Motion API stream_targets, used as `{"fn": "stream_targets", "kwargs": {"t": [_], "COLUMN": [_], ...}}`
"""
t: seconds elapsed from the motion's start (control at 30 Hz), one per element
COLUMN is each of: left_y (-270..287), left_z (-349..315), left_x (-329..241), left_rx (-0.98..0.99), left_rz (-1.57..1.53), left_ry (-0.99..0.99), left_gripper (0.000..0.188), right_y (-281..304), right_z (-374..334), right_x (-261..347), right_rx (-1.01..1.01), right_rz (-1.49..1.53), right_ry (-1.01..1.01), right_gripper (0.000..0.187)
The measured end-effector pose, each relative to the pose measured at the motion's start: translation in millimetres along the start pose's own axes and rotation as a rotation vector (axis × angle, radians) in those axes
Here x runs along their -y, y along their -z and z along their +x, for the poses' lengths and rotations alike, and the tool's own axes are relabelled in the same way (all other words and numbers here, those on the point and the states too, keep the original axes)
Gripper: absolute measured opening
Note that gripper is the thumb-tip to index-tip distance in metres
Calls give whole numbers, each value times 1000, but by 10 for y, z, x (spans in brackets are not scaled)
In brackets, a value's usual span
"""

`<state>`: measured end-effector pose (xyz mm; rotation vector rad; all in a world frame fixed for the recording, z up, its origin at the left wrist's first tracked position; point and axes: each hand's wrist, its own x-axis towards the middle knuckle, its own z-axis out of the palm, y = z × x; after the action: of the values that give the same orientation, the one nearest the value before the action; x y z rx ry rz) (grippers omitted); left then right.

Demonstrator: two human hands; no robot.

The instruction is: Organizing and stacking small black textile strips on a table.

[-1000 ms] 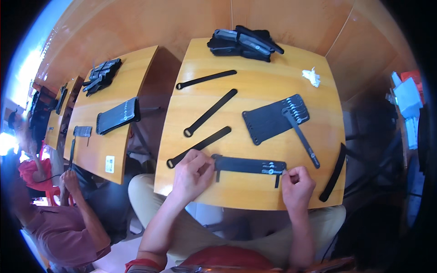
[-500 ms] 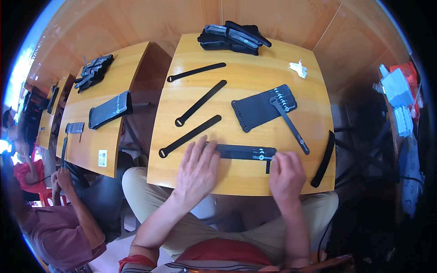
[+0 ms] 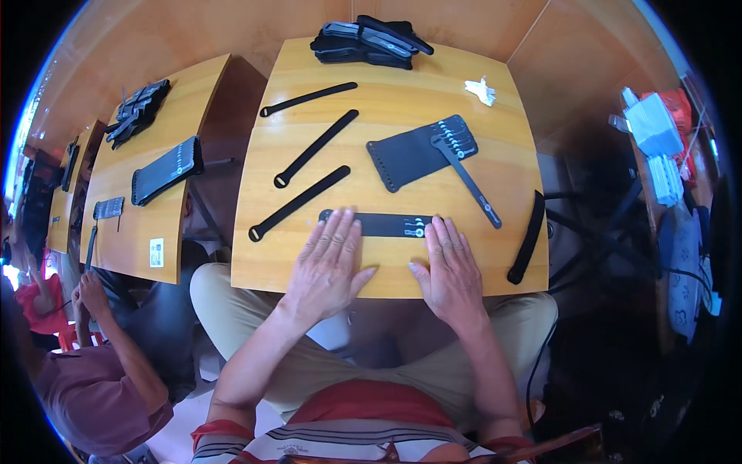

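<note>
Far left of your table (image 3: pixel 502 147): three black straps (image 3: pixel 317 148), slanted, near each other but apart. Next, your left hand (image 3: pixel 325 267): palm down, fingers straight, thumb out, laid over the left part of the dark narrow panel (image 3: pixel 382 225). Panel lies flat just ahead of you, long axis left to right, across your fingertips, pale marks toward its right end. Beyond it, wide dark panels (image 3: pixel 406 155), grey strap (image 3: pixel 471 185) lying across. Your right hand (image 3: pixel 452 274): also flattened, thumb out, fingertips at the narrow panel's right end. Both hands touch; left covers more. Far right, black strip (image 3: pixel 527 236) by table edge.
</note>
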<state>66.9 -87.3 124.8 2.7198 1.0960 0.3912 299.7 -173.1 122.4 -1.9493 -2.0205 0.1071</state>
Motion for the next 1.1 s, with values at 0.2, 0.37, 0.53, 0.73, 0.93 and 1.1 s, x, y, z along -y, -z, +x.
{"fn": "stream_targets", "kwargs": {"t": [0.2,0.37,0.53,0.73,0.93,1.1], "left_y": [324,1248,1753,1645,1749,1825], "left_z": [-215,-362,-170,-394,-790,-972], "left_x": [65,-240,75,-242,-343,-332], "left_rx": [-228,-769,-837,-841,-847,-844], "left_rz": [-323,-981,-1018,-1076,-1097,-1111], "left_ry": [44,-179,-398,-432,-389,-409], "left_gripper": [73,91,94,91,87,85], "right_y": [428,1612,2146,2345,2986,3406], "right_z": [-45,-233,-416,-649,-1784,-2162], "right_x": [39,203,-194,-320,-928,-1467], "right_rx": [-116,-445,-400,-431,-416,-450], "right_rz": [474,978,968,898,899,872], "right_ry": [-49,374,723,700,680,674], "right_gripper": [57,103,103,97,91,86]}}
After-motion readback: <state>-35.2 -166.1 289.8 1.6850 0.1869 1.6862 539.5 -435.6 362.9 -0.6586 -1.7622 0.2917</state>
